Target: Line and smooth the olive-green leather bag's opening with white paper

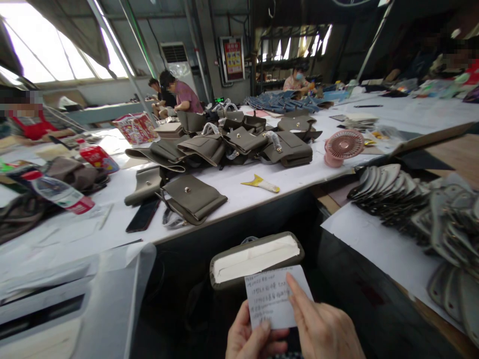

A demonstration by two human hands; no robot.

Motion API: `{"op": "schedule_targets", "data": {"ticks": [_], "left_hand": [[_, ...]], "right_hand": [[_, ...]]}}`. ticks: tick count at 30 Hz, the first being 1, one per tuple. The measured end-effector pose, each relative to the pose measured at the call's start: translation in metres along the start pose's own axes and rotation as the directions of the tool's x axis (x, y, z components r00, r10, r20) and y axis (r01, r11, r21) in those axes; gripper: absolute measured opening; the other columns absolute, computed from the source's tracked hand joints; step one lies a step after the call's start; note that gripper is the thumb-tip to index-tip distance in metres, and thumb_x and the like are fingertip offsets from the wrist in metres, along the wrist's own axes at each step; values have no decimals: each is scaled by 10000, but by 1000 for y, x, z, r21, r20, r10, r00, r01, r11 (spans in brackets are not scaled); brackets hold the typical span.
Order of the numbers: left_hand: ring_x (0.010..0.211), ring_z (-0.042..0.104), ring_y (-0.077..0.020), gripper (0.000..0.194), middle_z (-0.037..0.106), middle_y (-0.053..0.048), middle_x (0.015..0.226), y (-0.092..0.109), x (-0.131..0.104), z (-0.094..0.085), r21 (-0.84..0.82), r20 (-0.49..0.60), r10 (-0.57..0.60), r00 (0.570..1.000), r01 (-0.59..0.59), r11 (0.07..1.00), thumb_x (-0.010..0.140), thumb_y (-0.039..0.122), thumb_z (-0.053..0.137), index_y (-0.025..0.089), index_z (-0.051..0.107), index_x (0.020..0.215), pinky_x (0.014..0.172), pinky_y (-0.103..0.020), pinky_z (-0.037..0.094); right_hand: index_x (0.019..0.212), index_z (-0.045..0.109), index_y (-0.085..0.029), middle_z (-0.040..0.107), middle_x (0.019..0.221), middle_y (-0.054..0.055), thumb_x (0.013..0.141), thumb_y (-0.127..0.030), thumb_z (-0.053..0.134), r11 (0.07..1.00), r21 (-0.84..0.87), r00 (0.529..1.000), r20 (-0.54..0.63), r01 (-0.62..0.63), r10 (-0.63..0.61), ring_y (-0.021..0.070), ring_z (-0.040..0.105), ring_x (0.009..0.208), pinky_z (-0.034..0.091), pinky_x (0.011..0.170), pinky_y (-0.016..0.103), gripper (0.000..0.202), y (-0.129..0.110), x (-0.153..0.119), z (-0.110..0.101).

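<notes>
My left hand (pixel 254 333) grips a white paper note (pixel 267 294) at its lower left, thumb on the front and fingers behind. Handwritten lines cover the note, too blurred to read. Over the note's right side lies my right hand (pixel 324 321), its fingers stretched out and touching the paper; part of this hand's underside is hidden. Just beyond the note, a grey-brown bag (pixel 214 264) sits below the table edge, with white packing (pixel 258 257) showing along its long face. The note overlaps the bag's near edge in view.
Several grey-brown bags (pixel 241 141) are heaped on the white table (pixel 232 209). Around them are a phone (pixel 142 215), a yellow tool (pixel 260 183), a bottle (pixel 60 192) and a pink fan (pixel 342 147). Stacked grey pieces (pixel 445 214) lie right; a translucent bin (pixel 123 279) stands left. Other people sit farther off.
</notes>
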State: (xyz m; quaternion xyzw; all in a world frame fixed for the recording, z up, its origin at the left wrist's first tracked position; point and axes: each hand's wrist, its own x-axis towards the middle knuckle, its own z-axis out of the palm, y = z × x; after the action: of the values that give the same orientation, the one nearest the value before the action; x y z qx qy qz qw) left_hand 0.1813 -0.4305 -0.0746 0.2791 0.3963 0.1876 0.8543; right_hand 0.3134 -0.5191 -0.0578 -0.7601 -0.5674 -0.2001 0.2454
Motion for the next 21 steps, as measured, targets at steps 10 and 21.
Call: {"op": "schedule_targets", "data": {"ticks": [10, 21], "left_hand": [[737, 749, -277, 565, 759, -167, 909, -5, 2, -3, -34, 29, 10, 1000, -9, 999, 627, 276, 902, 126, 616, 1092, 576, -257, 598], [723, 750, -256, 529, 757, -172, 948, -7, 1, 0, -42, 46, 30, 998, -28, 999, 660, 257, 878, 123, 603, 1092, 562, -238, 603]], "right_hand": [[1181, 596, 39, 601, 521, 17, 1052, -237, 255, 1000, -9, 1000, -5, 27, -27, 150, 571, 384, 395, 396, 288, 458, 0, 1, -1], [1196, 597, 28, 601, 511, 15, 1053, -244, 263, 999, -32, 1000, 1, 27, -27, 151, 552, 364, 393, 388, 287, 453, 3, -2, -3]]}}
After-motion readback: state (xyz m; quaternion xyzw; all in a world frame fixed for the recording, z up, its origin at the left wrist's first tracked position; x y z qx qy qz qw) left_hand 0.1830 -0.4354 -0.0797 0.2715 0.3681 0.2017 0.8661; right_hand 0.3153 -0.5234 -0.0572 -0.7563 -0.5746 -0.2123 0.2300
